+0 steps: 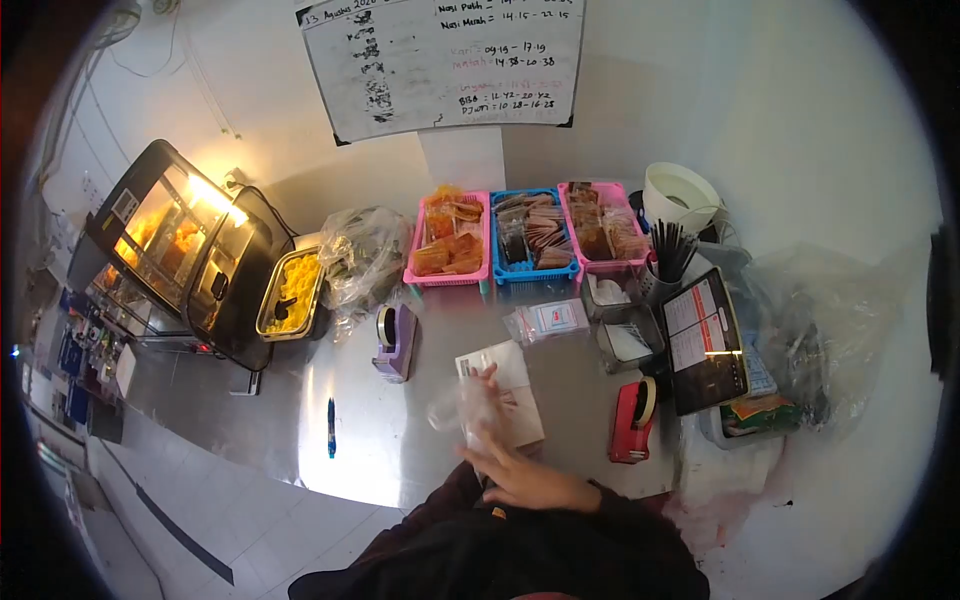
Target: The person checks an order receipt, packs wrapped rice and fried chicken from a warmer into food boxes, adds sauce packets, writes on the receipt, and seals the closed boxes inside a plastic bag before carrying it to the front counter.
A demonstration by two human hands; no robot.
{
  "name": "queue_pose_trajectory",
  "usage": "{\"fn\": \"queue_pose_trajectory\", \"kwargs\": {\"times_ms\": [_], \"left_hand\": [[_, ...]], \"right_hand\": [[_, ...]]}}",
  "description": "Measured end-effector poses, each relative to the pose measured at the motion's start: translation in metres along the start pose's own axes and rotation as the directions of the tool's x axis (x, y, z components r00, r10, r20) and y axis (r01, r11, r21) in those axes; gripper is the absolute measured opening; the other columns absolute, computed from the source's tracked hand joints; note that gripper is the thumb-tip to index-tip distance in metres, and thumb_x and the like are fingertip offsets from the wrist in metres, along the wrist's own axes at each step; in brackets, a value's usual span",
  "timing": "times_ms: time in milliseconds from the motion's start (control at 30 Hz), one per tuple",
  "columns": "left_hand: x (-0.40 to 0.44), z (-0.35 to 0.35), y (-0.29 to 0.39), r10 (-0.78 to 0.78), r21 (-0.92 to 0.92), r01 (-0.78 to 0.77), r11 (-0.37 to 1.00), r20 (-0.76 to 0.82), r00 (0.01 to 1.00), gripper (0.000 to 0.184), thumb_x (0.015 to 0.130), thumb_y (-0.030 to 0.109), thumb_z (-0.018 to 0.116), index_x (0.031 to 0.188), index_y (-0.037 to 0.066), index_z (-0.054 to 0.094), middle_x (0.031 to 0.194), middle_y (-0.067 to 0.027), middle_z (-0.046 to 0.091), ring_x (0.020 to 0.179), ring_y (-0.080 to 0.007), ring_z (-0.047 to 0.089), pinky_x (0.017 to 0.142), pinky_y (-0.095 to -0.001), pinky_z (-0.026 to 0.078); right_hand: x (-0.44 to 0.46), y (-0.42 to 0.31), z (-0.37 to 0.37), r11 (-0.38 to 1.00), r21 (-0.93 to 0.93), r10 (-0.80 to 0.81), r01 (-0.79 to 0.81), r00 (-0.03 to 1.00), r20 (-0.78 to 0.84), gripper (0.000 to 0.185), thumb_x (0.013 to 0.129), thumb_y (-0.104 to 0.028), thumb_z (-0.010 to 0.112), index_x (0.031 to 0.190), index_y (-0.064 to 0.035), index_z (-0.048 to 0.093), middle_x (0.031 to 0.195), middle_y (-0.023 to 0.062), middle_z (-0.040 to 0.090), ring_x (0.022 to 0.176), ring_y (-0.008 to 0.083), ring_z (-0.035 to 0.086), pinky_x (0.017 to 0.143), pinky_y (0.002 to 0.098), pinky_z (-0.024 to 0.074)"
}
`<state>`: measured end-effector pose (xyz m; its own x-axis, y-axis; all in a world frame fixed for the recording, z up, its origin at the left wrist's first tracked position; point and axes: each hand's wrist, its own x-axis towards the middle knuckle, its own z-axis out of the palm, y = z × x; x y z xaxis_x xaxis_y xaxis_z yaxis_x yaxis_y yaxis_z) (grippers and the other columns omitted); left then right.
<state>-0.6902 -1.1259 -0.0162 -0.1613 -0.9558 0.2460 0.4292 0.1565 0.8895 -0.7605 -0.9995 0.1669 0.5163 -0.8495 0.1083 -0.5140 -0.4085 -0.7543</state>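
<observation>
My left hand (482, 400) is smeared by motion, with clear thin plastic, a glove or a bag, around it. Its fingers look spread over a white paper or flat box (522, 425) on the steel counter. Just below, my right hand (530, 482) reaches in from the right, fingers stretched out and apart beside the plastic. Whether they touch the plastic I cannot make out. A purple tape dispenser (396, 345) stands to the left of my hands, and a red tape dispenser (632, 422) to the right. A blue pen (331, 428) lies farther left.
Pink basket (447, 280) and blue basket (535, 272) hold packets at the back. A tray of yellow food (292, 295) sits beside a lit warming cabinet (185, 255). At the right lean a tablet (705, 345) and black straws (672, 250). The counter's front edge (290, 483) curves near me.
</observation>
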Motion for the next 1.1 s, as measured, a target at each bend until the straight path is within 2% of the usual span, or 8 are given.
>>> {"fn": "queue_pose_trajectory", "kwargs": {"times_ms": [167, 300, 400, 433, 633, 733, 933, 1100], "left_hand": [[0.010, -0.005, 0.077, -0.051, 0.176, 0.025, 0.984, 0.147, 0.988, 0.050, 0.072, 0.032, 0.058, 0.109, 0.003, 0.040, 0.106, -0.0132, 0.045, 0.096, -0.0291, 0.041, 0.082, -0.0395, 0.032], [0.010, 0.023, 0.159, 0.168, 0.302, -0.477, 0.826, 0.675, 0.718, 0.043, 0.068, 0.031, 0.061, 0.101, 0.007, 0.048, 0.098, -0.0114, 0.050, 0.085, -0.0271, 0.046, 0.074, -0.0390, 0.037], [0.021, 0.021, 0.218, 0.335, 0.187, -0.842, 0.506, 0.857, 0.392, 0.038, 0.065, 0.030, 0.063, 0.095, 0.010, 0.053, 0.092, -0.0101, 0.054, 0.077, -0.0256, 0.050, 0.067, -0.0385, 0.040], [0.012, 0.014, 0.231, 0.431, 0.389, -0.896, 0.216, 0.785, 0.445, 0.037, 0.054, 0.029, 0.066, 0.085, 0.012, 0.056, 0.081, -0.0088, 0.052, 0.070, -0.0258, 0.048, 0.062, -0.0397, 0.038], [0.069, -0.008, 0.177, -0.114, 0.603, -0.422, 0.677, 0.652, 0.750, 0.025, 0.067, 0.015, 0.053, 0.088, 0.002, 0.050, 0.078, -0.0107, 0.051, 0.069, -0.0312, 0.052, 0.059, -0.0365, 0.042], [0.082, 0.022, 0.178, -0.314, 0.738, -0.613, 0.281, 0.675, 0.668, 0.034, 0.068, 0.013, 0.052, 0.100, 0.001, 0.047, 0.086, -0.0136, 0.054, 0.078, -0.0327, 0.055, 0.066, -0.0385, 0.044], [0.048, 0.018, 0.109, -0.324, 0.710, -0.663, 0.237, 0.701, 0.635, 0.019, 0.074, 0.010, 0.045, 0.091, 0.004, 0.044, 0.091, -0.0133, 0.054, 0.087, -0.0288, 0.054, 0.068, -0.0362, 0.046], [0.041, -0.003, 0.094, -0.233, 0.786, -0.472, 0.400, 0.585, 0.777, 0.021, 0.070, 0.010, 0.050, 0.089, 0.002, 0.052, 0.082, -0.0125, 0.055, 0.078, -0.0298, 0.055, 0.065, -0.0348, 0.045]], "right_hand": [[-0.063, 0.049, 0.027, 0.221, 0.960, 0.614, -0.170, 0.789, -0.002, 0.051, 0.085, -0.033, 0.044, 0.126, -0.0067, 0.029, 0.125, 0.0245, 0.031, 0.115, 0.0340, 0.034, 0.090, 0.0394, 0.0350], [-0.062, 0.135, 0.109, -0.770, 0.626, 0.311, 0.123, 0.930, 0.199, 0.053, 0.085, -0.041, 0.041, 0.118, -0.0001, 0.035, 0.116, 0.0158, 0.044, 0.100, 0.0289, 0.046, 0.080, 0.0364, 0.0402], [-0.035, 0.163, 0.113, -0.836, 0.495, 0.285, 0.237, 0.958, 0.022, 0.050, 0.085, -0.040, 0.041, 0.114, 0.0010, 0.038, 0.112, 0.0151, 0.046, 0.097, 0.0287, 0.048, 0.080, 0.0362, 0.0403], [-0.027, 0.171, 0.105, -0.825, 0.487, 0.311, 0.286, 0.950, -0.030, 0.050, 0.085, -0.039, 0.042, 0.113, 0.0013, 0.039, 0.111, 0.0149, 0.047, 0.096, 0.0287, 0.048, 0.080, 0.0362, 0.0404], [-0.012, 0.224, 0.043, -0.696, 0.441, 0.510, 0.567, 0.822, -0.253, 0.046, 0.085, -0.037, 0.042, 0.106, 0.0034, 0.045, 0.103, 0.0135, 0.051, 0.089, 0.0284, 0.051, 0.079, 0.0358, 0.0405], [-0.024, 0.171, 0.048, -0.328, 0.676, 0.740, 0.660, 0.625, -0.251, 0.038, 0.084, -0.033, 0.044, 0.093, 0.0033, 0.051, 0.088, 0.0115, 0.055, 0.079, 0.0262, 0.054, 0.075, 0.0340, 0.0418], [-0.059, 0.165, 0.011, 0.718, 0.675, 0.622, -0.172, 0.594, -0.510, 0.027, 0.082, -0.022, 0.052, 0.064, -0.0031, 0.056, 0.057, 0.0019, 0.052, 0.052, 0.0099, 0.048, 0.052, 0.0260, 0.0408], [-0.049, 0.216, -0.136, 0.786, 0.072, 0.438, -0.614, 0.471, -0.766, 0.018, 0.073, -0.016, 0.059, 0.073, 0.0018, 0.059, 0.071, 0.0154, 0.059, 0.064, 0.0269, 0.058, 0.057, 0.0347, 0.0439]]}}
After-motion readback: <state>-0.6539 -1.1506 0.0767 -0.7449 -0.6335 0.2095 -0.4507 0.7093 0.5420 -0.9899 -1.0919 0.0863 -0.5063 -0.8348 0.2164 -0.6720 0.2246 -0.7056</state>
